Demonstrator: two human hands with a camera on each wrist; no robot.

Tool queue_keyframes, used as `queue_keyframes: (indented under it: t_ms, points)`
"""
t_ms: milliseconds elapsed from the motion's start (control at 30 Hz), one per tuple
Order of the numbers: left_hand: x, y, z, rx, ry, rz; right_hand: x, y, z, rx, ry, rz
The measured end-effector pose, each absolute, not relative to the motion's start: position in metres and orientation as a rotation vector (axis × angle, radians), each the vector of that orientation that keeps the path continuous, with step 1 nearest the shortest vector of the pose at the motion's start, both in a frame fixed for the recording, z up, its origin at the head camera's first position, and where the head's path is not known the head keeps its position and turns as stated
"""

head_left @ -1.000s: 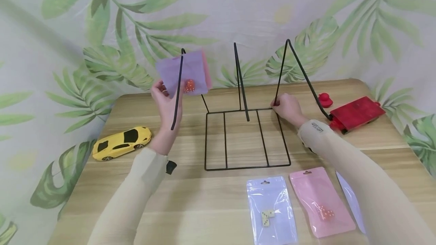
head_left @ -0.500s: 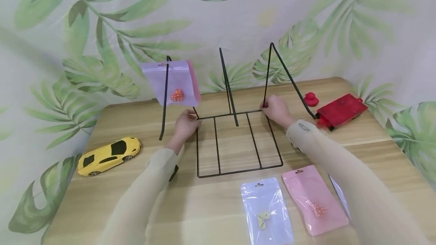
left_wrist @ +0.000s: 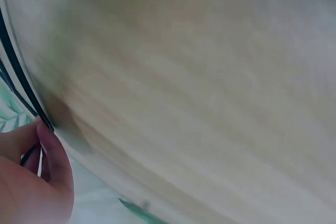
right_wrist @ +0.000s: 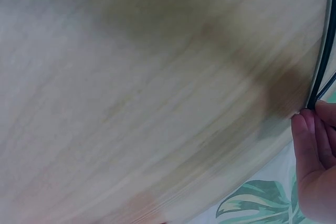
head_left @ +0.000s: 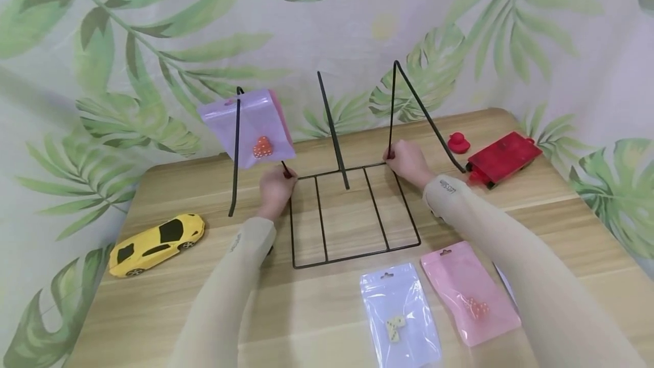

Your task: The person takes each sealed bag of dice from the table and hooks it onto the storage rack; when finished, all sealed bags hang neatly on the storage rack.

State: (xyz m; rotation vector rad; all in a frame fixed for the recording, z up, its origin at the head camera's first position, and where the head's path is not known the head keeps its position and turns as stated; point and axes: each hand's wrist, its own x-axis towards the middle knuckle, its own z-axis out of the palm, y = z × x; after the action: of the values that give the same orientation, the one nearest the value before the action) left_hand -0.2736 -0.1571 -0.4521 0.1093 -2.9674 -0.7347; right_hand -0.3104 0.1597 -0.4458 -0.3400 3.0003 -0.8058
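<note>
A black wire rack stands on the wooden table, its barred base flat and several prongs slanting forward from the back. My left hand pinches the wire at the base's back left corner. At the back right corner, the fingers of my right hand hold the upright wire. In the wrist views, the left hand and the right hand each have thumb and fingertips around dark wire. A purple zip bag with orange dice hangs from the left prong, a pink bag behind it.
A yellow toy car sits on the left. To the right are a red toy cart and a small red duck. A clear-white bag with pale dice and a pink bag with red dice lie in front.
My left hand has come away from the purple bag and moved down to the rack's back left corner. The bag now hangs from the prong. My right hand stays at its corner.
</note>
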Motion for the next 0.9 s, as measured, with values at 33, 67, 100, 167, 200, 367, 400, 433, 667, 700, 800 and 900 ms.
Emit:
queue_keyframes:
  t_ms: [33, 67, 100, 167, 200, 367, 400, 433, 667, 700, 800, 900]
  points:
    - [-0.275, -0.158, -0.451, 0.099, -2.991, -0.699, -0.311, 0.159, -0.445, -0.337, 2.999, -0.805]
    - [-0.277, -0.159, -0.450, 0.084, -3.017, -0.664, -0.311, 0.159, -0.444, -0.333, 2.997, -0.804]
    - [-0.278, -0.161, -0.449, 0.064, -3.039, -0.630, -0.310, 0.158, -0.443, -0.329, 2.997, -0.803]
    - [-0.280, -0.163, -0.447, 0.029, -3.073, -0.600, -0.310, 0.158, -0.443, -0.330, 2.996, -0.795]
    - [-0.281, -0.163, -0.447, 0.005, -3.086, -0.582, -0.310, 0.158, -0.443, -0.331, 2.996, -0.793]
    - [-0.283, -0.165, -0.447, -0.057, -3.126, -0.565, -0.308, 0.161, -0.444, -0.341, 3.005, -0.773]
    - [-0.284, -0.165, -0.447, -0.060, -3.131, -0.561, -0.308, 0.162, -0.444, -0.344, 3.002, -0.773]
    - [-0.285, -0.165, -0.447, -0.051, -3.138, -0.576, -0.307, 0.163, -0.443, -0.350, 3.001, -0.766]
    - [-0.285, -0.169, -0.446, 0.000, -3.125, -0.673, -0.279, 0.188, -0.410, -0.368, 2.963, -0.809]
    - [-0.285, -0.168, -0.446, -0.002, -3.119, -0.672, -0.266, 0.197, -0.399, -0.342, 2.954, -0.803]
    - [-0.285, -0.167, -0.447, -0.003, -3.109, -0.659, -0.221, 0.235, -0.372, -0.325, 2.980, -0.634]
    - [-0.285, -0.168, -0.445, -0.005, -3.105, -0.644, -0.173, 0.280, -0.365, -0.216, 2.951, -0.426]
